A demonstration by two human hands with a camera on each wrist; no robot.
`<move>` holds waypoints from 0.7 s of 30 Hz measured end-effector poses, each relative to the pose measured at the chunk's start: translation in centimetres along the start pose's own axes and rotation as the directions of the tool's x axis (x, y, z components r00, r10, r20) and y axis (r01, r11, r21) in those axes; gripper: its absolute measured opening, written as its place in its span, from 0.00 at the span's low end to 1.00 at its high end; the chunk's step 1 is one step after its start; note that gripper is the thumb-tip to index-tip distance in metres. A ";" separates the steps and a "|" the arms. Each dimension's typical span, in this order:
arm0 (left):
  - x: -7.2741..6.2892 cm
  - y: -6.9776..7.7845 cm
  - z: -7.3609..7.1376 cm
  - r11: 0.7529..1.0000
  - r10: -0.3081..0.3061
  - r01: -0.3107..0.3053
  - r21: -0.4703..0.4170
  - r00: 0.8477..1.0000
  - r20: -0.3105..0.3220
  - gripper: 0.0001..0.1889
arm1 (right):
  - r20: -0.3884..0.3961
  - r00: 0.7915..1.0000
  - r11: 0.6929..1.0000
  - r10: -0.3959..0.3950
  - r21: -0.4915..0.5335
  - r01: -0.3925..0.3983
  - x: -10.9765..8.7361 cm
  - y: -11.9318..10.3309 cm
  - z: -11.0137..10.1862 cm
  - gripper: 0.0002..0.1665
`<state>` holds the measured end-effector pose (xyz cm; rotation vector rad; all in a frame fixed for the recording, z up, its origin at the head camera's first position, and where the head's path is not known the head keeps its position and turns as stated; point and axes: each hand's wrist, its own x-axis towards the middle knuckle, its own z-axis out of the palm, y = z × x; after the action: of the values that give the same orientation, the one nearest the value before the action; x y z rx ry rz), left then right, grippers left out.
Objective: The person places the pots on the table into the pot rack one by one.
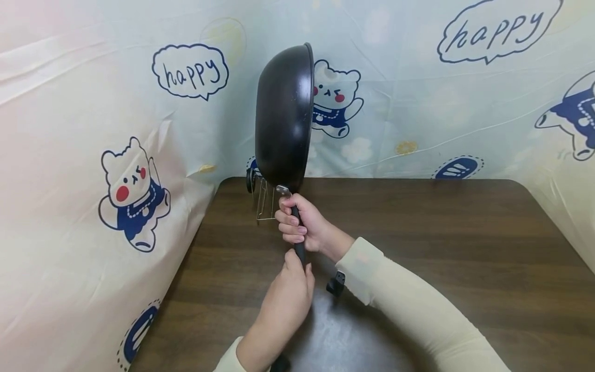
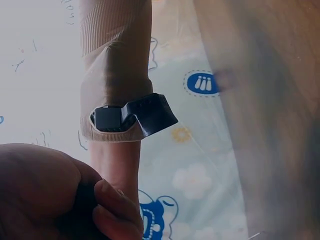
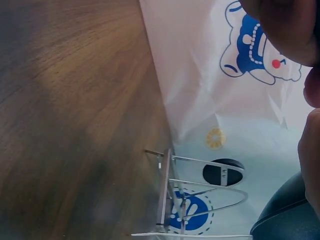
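Note:
A deep black wok (image 1: 283, 116) is held up on its edge above the table, its open side turned to the right and its rounded base to the left. My right hand (image 1: 307, 225) grips the black handle (image 1: 299, 253) just below the silver fitting (image 1: 282, 190) at the wok's base. Lower down, my left hand (image 1: 285, 297) holds the handle's end, covering much of it. In the right wrist view, part of the wok (image 3: 282, 217) shows below the right fingers (image 3: 312, 145). The left wrist view has the left hand (image 2: 40, 187) large and dark in its lower corner.
A wire rack (image 3: 182, 195) stands at the table's back left, partly behind the wok, with a black rounded piece (image 3: 223, 172) at it. The wooden table (image 1: 441, 232) ends at a printed cloth (image 1: 400, 93) hanging behind and at the left.

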<state>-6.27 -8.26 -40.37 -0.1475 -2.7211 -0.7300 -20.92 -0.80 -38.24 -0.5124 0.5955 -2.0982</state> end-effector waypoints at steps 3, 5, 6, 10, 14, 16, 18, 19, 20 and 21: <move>0.0 -0.2 0.2 1.000 -0.021 0.021 -0.009 1.000 0.018 0.16 | -0.008 1.000 1.000 0.010 0.005 -0.010 0.1 0.3 -0.4 0.19; -0.1 -0.4 0.4 1.000 -0.028 0.028 -0.012 0.999 0.022 0.16 | -0.013 1.000 1.000 0.016 0.006 -0.016 0.2 0.4 -0.6 0.19; 0.0 -0.5 0.5 0.999 -0.030 0.031 -0.014 0.999 0.025 0.16 | -0.016 1.000 1.000 0.019 0.007 -0.019 0.2 0.5 -0.7 0.19; 0.0 -0.9 1.0 0.999 -0.030 0.030 -0.022 0.999 0.029 0.16 | -0.034 0.999 0.999 0.034 0.014 -0.034 0.3 0.7 -1.1 0.18; -0.1 -1.1 1.5 0.997 -0.054 0.057 -0.043 0.997 0.062 0.15 | -0.058 0.997 0.999 0.049 0.023 -0.048 0.2 1.1 -1.8 0.18; -0.2 -1.1 1.7 0.996 -0.071 0.076 -0.049 0.994 0.082 0.15 | -0.067 0.996 0.998 0.054 0.027 -0.053 0.2 1.3 -2.1 0.18; -0.2 -1.1 1.9 0.995 -0.085 0.089 -0.047 0.992 0.093 0.15 | -0.072 0.996 0.998 0.056 0.029 -0.054 0.1 1.5 -2.5 0.18; -0.2 -1.1 2.1 0.995 -0.089 0.093 -0.044 0.992 0.094 0.15 | -0.074 0.996 0.998 0.057 0.032 -0.055 0.1 1.6 -2.7 0.18; -0.2 -1.1 2.2 0.994 -0.093 0.097 -0.042 0.991 0.095 0.15 | -0.075 0.996 0.998 0.058 0.036 -0.056 0.1 1.6 -2.8 0.18; -0.2 -1.2 2.3 0.994 -0.097 0.101 -0.039 0.991 0.095 0.15 | -0.076 0.995 0.997 0.061 0.041 -0.057 0.1 1.7 -3.0 0.18</move>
<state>-6.93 -8.13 -42.84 -0.0579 -2.8192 -0.8313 -21.57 -1.08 -41.64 -0.3886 0.6054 -2.0767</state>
